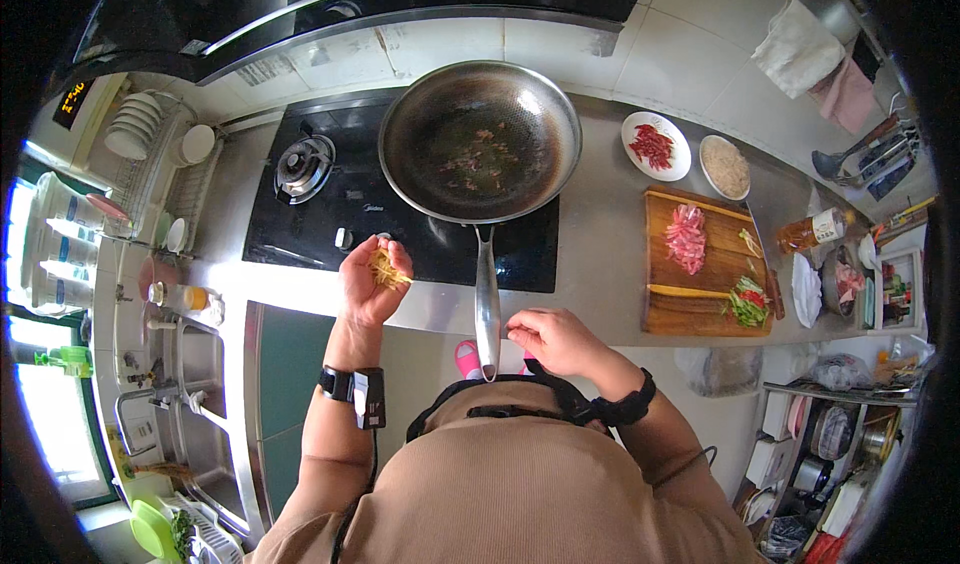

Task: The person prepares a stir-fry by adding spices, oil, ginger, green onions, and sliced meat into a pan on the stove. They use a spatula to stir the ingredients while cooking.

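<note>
My left hand (373, 283) is cupped palm up in front of the hob, holding a small heap of yellow shreds (388, 268) that look like cut ginger. Close to the steel handle (487, 301) of a wok, my right hand (551, 339) hovers with fingers loosely bent and nothing seen in them. Whether its fingertips touch the handle I cannot tell. The wok (544, 159) sits on the hob with its handle towards me. Small browned bits (480, 160) lie in an oily film at its bottom.
Right of the hob, a wooden cutting board (705, 316) bears pink meat strips (685, 238) and sliced green and red vegetables (748, 301). Behind it stand a plate of dried red chillies (651, 146) and a bowl of pale shreds (724, 166). A bottle (810, 230) lies farther right; a sink (202, 399) is left.
</note>
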A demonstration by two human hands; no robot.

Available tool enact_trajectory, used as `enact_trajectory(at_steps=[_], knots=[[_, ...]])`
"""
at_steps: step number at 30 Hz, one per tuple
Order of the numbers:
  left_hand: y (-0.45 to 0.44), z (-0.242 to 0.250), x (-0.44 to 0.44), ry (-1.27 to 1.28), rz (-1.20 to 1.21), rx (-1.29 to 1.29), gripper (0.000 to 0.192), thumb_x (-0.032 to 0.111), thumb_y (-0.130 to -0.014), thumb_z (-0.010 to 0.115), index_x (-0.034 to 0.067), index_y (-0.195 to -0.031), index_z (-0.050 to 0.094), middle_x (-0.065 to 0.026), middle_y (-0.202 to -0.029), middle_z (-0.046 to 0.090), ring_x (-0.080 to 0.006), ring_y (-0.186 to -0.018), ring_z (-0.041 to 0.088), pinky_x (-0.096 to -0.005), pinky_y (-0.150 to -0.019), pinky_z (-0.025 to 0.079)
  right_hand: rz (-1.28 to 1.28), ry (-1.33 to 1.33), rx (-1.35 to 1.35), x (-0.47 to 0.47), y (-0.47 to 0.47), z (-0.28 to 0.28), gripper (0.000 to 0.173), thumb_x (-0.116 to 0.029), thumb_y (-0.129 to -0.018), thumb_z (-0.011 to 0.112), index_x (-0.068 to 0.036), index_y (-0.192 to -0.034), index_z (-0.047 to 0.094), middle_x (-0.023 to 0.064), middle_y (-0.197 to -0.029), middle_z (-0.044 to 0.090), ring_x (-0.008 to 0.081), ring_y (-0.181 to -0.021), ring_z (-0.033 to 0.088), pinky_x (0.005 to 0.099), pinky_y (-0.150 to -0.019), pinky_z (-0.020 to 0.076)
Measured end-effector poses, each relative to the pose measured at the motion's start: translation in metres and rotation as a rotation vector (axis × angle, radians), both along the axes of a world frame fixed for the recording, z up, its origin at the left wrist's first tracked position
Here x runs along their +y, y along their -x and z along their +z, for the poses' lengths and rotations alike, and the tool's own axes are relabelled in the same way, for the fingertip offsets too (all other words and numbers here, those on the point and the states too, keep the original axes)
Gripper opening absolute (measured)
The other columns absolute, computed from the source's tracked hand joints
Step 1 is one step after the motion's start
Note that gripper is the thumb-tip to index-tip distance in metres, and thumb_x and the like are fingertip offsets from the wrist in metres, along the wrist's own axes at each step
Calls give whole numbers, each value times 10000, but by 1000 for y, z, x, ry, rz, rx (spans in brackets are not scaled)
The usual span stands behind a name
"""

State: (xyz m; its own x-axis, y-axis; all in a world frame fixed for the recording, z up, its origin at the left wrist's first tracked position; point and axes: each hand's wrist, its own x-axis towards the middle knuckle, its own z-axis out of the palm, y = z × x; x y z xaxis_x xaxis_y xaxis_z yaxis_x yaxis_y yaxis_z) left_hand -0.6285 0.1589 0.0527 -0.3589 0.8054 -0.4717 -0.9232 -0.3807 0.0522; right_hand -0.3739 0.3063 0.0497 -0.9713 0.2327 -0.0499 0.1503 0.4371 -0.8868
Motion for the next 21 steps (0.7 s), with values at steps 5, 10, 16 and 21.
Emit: enact_trajectory(at_steps=[5,10,16,21], knots=[[6,5,-1,4,4,10,242,179,-921,434,13,-785,547,-114,-769,587,-204,-703,595,-315,-661,527,-22,-52,31,1,9,5,191,-206,-858,589,-24,-912,604,154,-795,631,313,-718,619,376,-614,478],[24,21,42,120,-5,126,261,229,-960,391,6,-914,519,-128,-897,581,-230,-790,595,-343,-726,526,-99,-72,-11,7,-1,12,185,-203,-848,603,-27,-905,609,140,-786,631,290,-699,619,361,-613,479],[61,25,129,305,-177,348,368,320,-967,316,8,-965,512,-154,-969,534,-289,-967,516,-511,-926,384,-209,-101,-27,10,-25,16,162,-174,-836,616,-29,-907,609,125,-794,632,275,-718,621,344,-624,482],[88,12,178,332,-258,493,444,364,-962,304,-9,-1173,422,-181,-1108,513,-354,-1094,469,-617,-993,237,-330,-103,-29,11,-50,14,147,-164,-833,614,-35,-903,611,126,-797,630,282,-702,619,351,-628,484]])
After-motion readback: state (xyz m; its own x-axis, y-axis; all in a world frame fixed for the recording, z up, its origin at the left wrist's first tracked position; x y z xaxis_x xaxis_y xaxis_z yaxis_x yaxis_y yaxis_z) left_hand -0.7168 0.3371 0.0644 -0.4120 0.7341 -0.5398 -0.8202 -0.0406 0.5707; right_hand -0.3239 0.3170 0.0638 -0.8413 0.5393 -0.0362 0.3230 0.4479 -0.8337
